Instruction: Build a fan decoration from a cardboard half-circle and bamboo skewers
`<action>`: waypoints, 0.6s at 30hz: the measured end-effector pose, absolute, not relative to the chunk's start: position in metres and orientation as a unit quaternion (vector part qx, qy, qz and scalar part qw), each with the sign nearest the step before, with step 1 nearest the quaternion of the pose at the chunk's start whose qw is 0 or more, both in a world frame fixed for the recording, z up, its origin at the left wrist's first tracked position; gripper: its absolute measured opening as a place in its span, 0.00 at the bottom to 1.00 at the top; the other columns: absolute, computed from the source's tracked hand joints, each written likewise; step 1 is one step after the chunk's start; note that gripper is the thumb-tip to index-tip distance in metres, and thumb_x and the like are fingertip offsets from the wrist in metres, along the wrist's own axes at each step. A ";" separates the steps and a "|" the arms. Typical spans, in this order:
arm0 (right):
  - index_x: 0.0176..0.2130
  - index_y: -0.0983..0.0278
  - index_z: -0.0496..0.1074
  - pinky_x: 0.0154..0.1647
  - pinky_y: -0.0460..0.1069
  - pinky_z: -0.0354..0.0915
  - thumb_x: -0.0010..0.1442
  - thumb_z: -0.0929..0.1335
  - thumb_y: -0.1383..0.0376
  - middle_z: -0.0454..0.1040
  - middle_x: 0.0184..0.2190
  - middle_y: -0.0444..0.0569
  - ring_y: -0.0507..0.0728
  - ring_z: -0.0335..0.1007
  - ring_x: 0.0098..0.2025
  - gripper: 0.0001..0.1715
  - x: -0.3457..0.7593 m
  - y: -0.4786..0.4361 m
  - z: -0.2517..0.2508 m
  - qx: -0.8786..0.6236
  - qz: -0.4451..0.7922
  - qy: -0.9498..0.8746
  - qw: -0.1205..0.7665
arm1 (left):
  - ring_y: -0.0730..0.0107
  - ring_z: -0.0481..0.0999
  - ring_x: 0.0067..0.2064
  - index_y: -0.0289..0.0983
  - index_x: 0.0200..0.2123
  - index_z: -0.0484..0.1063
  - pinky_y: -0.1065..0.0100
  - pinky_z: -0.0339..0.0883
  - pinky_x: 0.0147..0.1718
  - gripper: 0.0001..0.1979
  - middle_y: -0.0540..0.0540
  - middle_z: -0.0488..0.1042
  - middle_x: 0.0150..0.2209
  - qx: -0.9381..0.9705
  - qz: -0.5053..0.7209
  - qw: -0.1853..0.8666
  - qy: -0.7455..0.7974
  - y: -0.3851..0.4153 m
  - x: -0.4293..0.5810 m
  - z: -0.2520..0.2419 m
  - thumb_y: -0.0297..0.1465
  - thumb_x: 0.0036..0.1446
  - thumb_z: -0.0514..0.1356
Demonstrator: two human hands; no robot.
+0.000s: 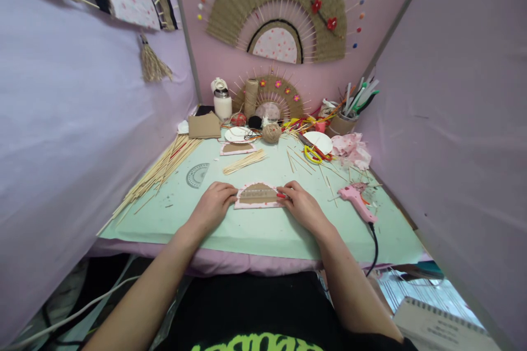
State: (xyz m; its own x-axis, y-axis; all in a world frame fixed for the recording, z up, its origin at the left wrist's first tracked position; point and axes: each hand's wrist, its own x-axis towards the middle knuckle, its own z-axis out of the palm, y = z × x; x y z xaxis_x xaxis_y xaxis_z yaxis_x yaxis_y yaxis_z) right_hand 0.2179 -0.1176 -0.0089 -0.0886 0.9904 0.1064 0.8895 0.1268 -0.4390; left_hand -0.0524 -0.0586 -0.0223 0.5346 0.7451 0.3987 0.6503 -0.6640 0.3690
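A half-round cardboard piece (pixel 258 204), edged with pink spotted fabric, lies flat on the table in front of me. Across it rests a clear ruler (pixel 256 194). My left hand (pixel 214 203) is at the left end of the piece, its fingers closed together on the ruler's end; the exact grip is partly hidden. At the right end, my right hand (pixel 302 204) has its fingers closed around a red pen (pixel 281 196), whose tip is over the cardboard. A second half-round cardboard piece (pixel 237 148) with a pink edge lies farther back.
Thin bamboo sticks (pixel 158 167) lie along the left, with a smaller bundle (pixel 246 162) behind the piece. A protractor (pixel 198 175) lies left. On the right are a pink glue gun (pixel 357 202) and yellow-handled scissors (pixel 313 154). Twine (pixel 272 132) and a bottle (pixel 223 104) stand behind.
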 end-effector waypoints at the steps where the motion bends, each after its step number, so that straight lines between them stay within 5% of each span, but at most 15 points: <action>1: 0.53 0.57 0.74 0.39 0.47 0.63 0.65 0.64 0.64 0.71 0.48 0.50 0.55 0.72 0.42 0.18 0.218 -0.118 -0.008 -0.649 0.130 -0.726 0.187 | 0.60 0.73 0.46 0.37 0.43 0.79 0.57 0.69 0.48 0.12 0.42 0.79 0.43 0.871 0.270 0.088 0.400 -0.059 -0.052 -0.022 0.32 0.63 0.56; 18: 0.49 0.58 0.77 0.40 0.47 0.62 0.64 0.66 0.64 0.73 0.43 0.49 0.54 0.72 0.41 0.15 0.218 -0.111 -0.006 -0.648 0.125 -0.727 0.189 | 0.60 0.73 0.47 0.36 0.43 0.78 0.56 0.68 0.49 0.12 0.42 0.78 0.43 0.874 0.276 0.084 0.390 -0.061 -0.053 -0.023 0.33 0.64 0.56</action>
State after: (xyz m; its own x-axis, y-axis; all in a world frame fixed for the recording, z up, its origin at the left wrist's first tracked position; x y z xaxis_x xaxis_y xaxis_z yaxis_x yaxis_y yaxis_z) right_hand 0.2180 -0.1109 -0.0057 -0.0880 0.9898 0.1119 0.8951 0.1278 -0.4272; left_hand -0.0530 -0.0614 -0.0226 0.5434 0.7288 0.4166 0.6364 -0.6813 0.3617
